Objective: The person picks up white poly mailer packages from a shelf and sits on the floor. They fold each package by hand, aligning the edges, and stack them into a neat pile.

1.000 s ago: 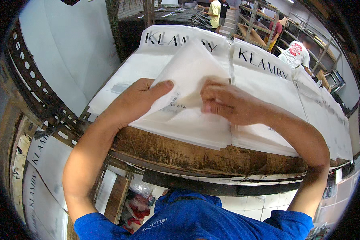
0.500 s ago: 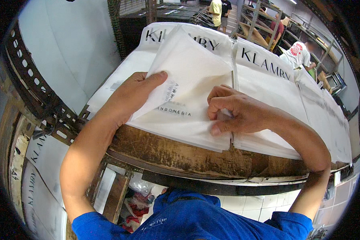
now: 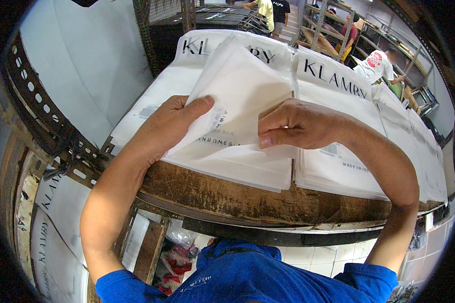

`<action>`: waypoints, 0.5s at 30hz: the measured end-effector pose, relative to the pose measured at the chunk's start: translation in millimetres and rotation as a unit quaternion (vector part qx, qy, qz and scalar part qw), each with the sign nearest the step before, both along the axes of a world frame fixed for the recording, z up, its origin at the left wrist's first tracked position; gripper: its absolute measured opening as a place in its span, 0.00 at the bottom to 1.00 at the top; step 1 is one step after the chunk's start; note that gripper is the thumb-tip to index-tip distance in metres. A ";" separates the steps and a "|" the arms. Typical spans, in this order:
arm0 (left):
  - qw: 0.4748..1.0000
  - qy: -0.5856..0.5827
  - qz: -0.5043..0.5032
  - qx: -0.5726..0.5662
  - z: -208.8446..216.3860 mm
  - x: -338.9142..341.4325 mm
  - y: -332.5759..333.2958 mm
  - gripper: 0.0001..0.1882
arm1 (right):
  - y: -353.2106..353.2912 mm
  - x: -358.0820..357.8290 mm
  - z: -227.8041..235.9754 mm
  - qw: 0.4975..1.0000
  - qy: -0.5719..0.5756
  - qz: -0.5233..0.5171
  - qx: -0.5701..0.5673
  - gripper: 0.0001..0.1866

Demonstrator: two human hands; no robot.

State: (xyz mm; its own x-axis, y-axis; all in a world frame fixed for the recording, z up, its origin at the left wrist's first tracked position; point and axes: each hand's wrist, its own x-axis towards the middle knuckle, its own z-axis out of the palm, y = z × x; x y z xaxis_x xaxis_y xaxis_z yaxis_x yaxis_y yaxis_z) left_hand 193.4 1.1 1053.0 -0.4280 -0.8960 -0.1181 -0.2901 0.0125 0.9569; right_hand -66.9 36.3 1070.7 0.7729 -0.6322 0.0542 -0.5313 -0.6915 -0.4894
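Note:
A stack of thin, white, see-through printed sheets (image 3: 227, 174) lies in front of me on a worn wooden board (image 3: 227, 194). My left hand (image 3: 172, 123) is closed on the folded-back part of the top sheets (image 3: 242, 76), its thumb lying over them. At the stack's right side, my right hand (image 3: 308, 123) pinches the edge of a white sheet between thumb and fingers, pulling it up into a fold. How many sheets each hand holds I cannot tell. A second stack of white printed sheets (image 3: 333, 101) lies just right, partly behind my right forearm.
Further white sheets (image 3: 414, 146) continue along the board to the right. A perforated metal post (image 3: 35, 91) rises at the left, with more printed sheets (image 3: 60, 222) lower down. Metal shelving (image 3: 321, 30) and several people, one in a white shirt (image 3: 376, 63), are at the back.
My right hand has risen slightly from the stack's near right part and its fingers have closed, lifting a sheet's edge into a fold. My left hand keeps its hold, nearly still.

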 end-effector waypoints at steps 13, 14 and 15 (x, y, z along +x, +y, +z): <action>0.998 -0.030 -0.047 -0.012 20.8 -4.6 16.1 0.34 | -28.0 21.1 18.6 0.979 -0.082 -0.149 -0.113 0.24; 0.996 -0.050 -0.062 -0.050 17.2 -3.5 15.6 0.33 | -28.3 22.3 18.7 0.978 -0.094 -0.152 -0.107 0.24; 0.991 -0.069 -0.078 -0.089 10.3 -1.9 13.6 0.32 | -28.2 23.4 18.9 0.978 -0.092 -0.155 -0.106 0.24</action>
State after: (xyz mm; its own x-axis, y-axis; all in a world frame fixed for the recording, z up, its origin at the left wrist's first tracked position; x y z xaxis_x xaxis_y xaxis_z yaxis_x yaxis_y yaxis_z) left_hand 191.6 14.7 1063.3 -0.5529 -0.8326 -0.0321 -0.4002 0.2316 0.8867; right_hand -43.4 8.1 1089.6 0.5106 -0.7939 0.3302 -0.6480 -0.6077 -0.4592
